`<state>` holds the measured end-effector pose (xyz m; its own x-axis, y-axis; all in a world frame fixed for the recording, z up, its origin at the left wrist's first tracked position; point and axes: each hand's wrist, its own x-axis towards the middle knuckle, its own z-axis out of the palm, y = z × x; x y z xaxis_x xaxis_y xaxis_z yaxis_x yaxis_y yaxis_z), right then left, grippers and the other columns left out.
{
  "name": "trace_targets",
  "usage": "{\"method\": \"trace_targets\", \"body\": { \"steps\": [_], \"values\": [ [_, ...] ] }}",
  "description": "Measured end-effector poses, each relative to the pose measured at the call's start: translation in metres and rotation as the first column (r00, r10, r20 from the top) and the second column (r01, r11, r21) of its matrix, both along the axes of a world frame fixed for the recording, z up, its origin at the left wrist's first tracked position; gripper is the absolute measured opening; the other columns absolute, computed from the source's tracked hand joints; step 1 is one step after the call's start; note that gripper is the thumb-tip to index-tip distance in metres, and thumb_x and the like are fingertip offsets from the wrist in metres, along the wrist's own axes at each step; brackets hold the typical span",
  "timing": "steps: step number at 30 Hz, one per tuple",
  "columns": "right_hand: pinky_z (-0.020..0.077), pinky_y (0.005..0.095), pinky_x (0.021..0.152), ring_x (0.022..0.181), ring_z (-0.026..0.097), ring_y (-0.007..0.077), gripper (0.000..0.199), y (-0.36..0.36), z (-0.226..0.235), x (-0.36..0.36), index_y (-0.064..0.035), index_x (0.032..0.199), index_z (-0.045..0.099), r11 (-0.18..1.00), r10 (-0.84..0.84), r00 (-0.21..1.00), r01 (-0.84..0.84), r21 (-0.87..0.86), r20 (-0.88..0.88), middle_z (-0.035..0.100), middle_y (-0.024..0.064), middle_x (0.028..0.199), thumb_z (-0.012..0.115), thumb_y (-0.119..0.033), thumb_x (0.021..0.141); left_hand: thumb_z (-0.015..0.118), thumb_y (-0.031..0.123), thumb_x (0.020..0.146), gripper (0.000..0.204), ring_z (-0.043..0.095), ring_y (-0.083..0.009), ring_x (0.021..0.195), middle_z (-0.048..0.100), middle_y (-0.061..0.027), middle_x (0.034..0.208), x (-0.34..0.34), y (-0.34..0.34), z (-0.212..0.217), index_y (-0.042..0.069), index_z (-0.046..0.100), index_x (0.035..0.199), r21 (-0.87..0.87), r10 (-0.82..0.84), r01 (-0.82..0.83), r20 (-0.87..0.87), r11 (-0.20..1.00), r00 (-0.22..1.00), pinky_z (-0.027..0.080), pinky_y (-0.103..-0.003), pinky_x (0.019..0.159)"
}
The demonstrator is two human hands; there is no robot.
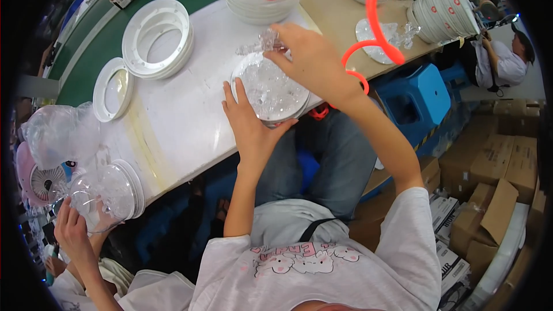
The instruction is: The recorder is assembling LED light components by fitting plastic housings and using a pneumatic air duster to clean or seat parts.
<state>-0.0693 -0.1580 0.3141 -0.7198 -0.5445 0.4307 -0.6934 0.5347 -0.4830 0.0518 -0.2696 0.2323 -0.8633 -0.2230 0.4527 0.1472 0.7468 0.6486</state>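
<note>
A round white dish with clear, glittering plastic pieces on it sits at the table's front edge. My left hand grips its near-left rim, thumb on the near side and fingers spread along the left. Over the dish's far edge, my right hand is closed around a clear faceted plastic piece; its exact shape is partly hidden by the fingers. Just beyond stands a stack of white ring-shaped housings.
White rings lie to the left. An orange coiled hose hangs at right above another dish. A co-worker's hand works at lower left. A blue stool and cardboard boxes stand on the right.
</note>
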Motion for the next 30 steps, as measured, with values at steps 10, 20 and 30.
{"method": "trace_targets", "body": {
  "steps": [10, 20, 30],
  "values": [
    [0.0494, 0.0367, 0.078, 0.099, 0.057, 0.0252, 0.042, 0.019, 0.029, -0.009, -0.0085, 0.113, 0.055, 0.974, -0.122, 0.988, 0.100, -0.204, -0.097, 0.056, 0.0072, 0.114, 0.068, -0.024, 0.077, 0.088, 0.033, 0.051, 0.118, 0.027, -0.0391, 0.131, 0.025, -0.0248, 0.141, 0.048, -0.067, 0.001, -0.003, 0.019, 0.139, 0.041, 0.159, -0.162, 0.066, 0.986, 0.985, 0.024, -0.043, 0.108],
    [0.0479, 0.0335, 0.080, 0.107, 0.054, 0.0238, 0.029, 0.003, 0.018, -0.072, -0.0101, 0.099, 0.062, 0.987, -0.041, 0.894, 0.107, 0.123, -0.447, 0.061, 0.0053, 0.105, 0.069, -0.008, 0.070, 0.086, 0.026, 0.052, 0.117, 0.023, -0.0366, 0.134, 0.020, -0.0214, 0.145, 0.101, -0.160, 0.011, 0.002, 0.015, 0.143, -0.032, 0.462, -0.463, 0.155, 0.886, 0.873, 0.021, -0.042, 0.110],
    [0.0432, 0.0305, 0.087, 0.099, 0.054, 0.0138, 0.041, 0.029, 0.042, -0.022, 0.0007, 0.118, 0.048, 0.681, 0.519, 0.761, -0.093, -0.727, 0.388, 0.058, 0.0074, 0.105, 0.060, -0.020, 0.084, 0.076, 0.018, 0.070, 0.080, 0.030, -0.0362, 0.131, 0.030, -0.0215, 0.142, 0.111, -0.080, 0.044, 0.000, 0.034, 0.136, -0.039, 0.345, -0.346, -0.030, 0.937, 0.938, 0.023, -0.045, 0.107]
  ]
}}
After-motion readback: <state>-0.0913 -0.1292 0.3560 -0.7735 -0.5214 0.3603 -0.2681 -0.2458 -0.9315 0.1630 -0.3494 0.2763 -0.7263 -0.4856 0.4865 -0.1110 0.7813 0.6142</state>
